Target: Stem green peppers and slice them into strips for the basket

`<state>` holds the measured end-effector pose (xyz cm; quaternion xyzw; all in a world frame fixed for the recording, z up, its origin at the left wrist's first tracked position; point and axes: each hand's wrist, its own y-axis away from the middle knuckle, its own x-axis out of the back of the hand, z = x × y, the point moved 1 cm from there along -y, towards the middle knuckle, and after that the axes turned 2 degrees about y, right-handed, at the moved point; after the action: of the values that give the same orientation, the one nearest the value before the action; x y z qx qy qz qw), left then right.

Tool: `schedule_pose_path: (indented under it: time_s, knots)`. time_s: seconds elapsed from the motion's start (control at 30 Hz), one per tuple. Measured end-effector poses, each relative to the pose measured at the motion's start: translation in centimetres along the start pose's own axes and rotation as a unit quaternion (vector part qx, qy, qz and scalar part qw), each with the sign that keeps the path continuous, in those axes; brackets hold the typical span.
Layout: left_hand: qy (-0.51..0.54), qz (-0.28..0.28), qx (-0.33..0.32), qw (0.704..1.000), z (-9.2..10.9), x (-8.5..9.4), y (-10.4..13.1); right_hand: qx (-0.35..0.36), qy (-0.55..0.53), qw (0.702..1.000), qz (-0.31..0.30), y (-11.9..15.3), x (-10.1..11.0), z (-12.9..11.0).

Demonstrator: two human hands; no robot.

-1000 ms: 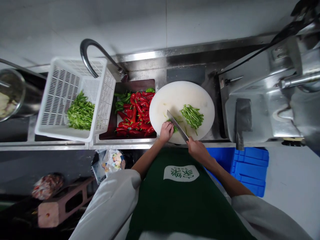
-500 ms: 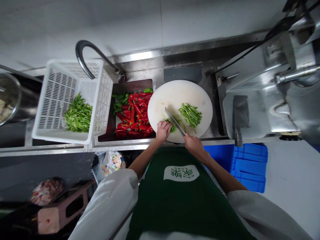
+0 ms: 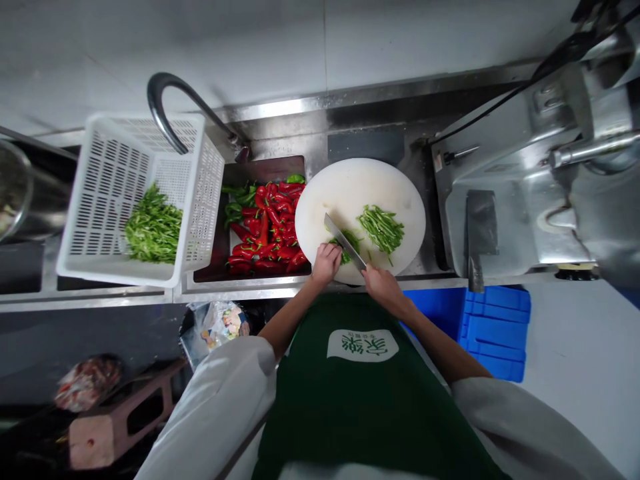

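Note:
On a round white cutting board (image 3: 360, 183), my right hand (image 3: 383, 287) grips a kitchen knife (image 3: 345, 243) by its handle. The blade slants up and to the left, close to my left fingertips. Curled fingers of my left hand (image 3: 327, 263) press on a small bunch of green peppers (image 3: 351, 248), partly hidden by the blade and the fingers; its exact cut is hard to make out. A pile of sliced green pepper strips (image 3: 382, 230) lies on the board to the right of the knife.
Left of the board, a sink holds red peppers (image 3: 270, 233) and some green ones. A white plastic basket (image 3: 203, 193) with green strips stands beyond it, under a curved faucet (image 3: 159, 107). A cleaver (image 3: 483, 227) rests at right, above a blue crate (image 3: 495, 333).
The knife and my right hand have shifted slightly to the left, nearer my left fingers. My left hand stays on the bunch, and the sliced pile looks unchanged.

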<state>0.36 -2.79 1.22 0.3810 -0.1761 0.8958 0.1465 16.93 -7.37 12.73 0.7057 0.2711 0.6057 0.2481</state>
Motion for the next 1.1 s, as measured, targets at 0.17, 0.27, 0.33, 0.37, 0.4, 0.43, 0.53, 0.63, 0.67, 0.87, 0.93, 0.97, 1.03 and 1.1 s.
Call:
schedule_pose_path:
  time_s: [0.17, 0.27, 0.33, 0.37, 0.4, 0.43, 0.53, 0.63, 0.67, 0.87, 0.93, 0.97, 1.03, 1.1]
  knots:
    - [0.004, 0.011, 0.000, 1.000, -0.1, -0.4, 0.2, -0.013, -0.004, 1.000, -0.017, 1.7, 0.1, 0.1]
    - [0.006, 0.013, 0.001, 1.000, -0.2, -0.6, 0.2, -0.005, -0.013, 1.000, -0.019, 1.0, -0.4, -0.7]
    - [0.009, 0.014, 0.002, 1.000, -0.2, -0.4, 0.2, -0.002, -0.018, 1.000, -0.012, 0.2, -0.8, -1.0]
    - [0.011, 0.017, 0.004, 1.000, -0.1, -0.3, 0.3, -0.002, -0.021, 1.000, -0.007, -0.2, -0.8, -1.0]
    - [0.013, 0.025, 0.006, 1.000, -0.1, -0.2, 0.4, -0.002, -0.026, 1.000, -0.005, -0.5, -0.9, -0.9]
    - [0.015, 0.038, 0.009, 0.999, -0.1, 0.0, 0.6, -0.004, -0.030, 1.000, -0.006, -0.7, -0.8, -0.8]
    - [0.019, 0.084, 0.015, 0.996, -0.1, 0.5, 1.5, -0.019, -0.034, 0.999, -0.011, -0.8, -0.5, -0.2]
    - [0.024, 0.082, -0.007, 0.996, -0.2, 0.5, 2.1, -0.026, -0.030, 0.999, -0.013, -0.7, -0.1, 0.1]
    - [0.024, 0.074, -0.013, 0.997, -0.2, 0.4, 2.1, -0.024, -0.029, 0.999, -0.013, -0.6, 0.1, 0.1]
    - [0.020, 0.035, -0.001, 0.999, -0.2, -0.1, 1.4, -0.021, 0.002, 1.000, -0.007, 0.3, 0.7, -0.2]
    - [0.012, 0.032, -0.002, 0.999, 0.0, -0.1, 1.3, -0.033, 0.019, 0.999, 0.004, 1.0, 0.4, -0.4]
    - [0.009, 0.032, -0.002, 0.999, 0.0, -0.1, 1.3, -0.034, 0.023, 0.999, 0.010, 1.3, 0.2, -0.6]
    - [0.007, 0.031, -0.001, 0.999, 0.1, -0.1, 1.2, -0.026, 0.023, 0.999, 0.015, 1.6, -0.1, -1.0]
    - [0.010, 0.027, 0.004, 1.000, 0.1, -0.1, 1.3, -0.013, 0.023, 1.000, 0.010, 1.1, -0.3, -1.6]
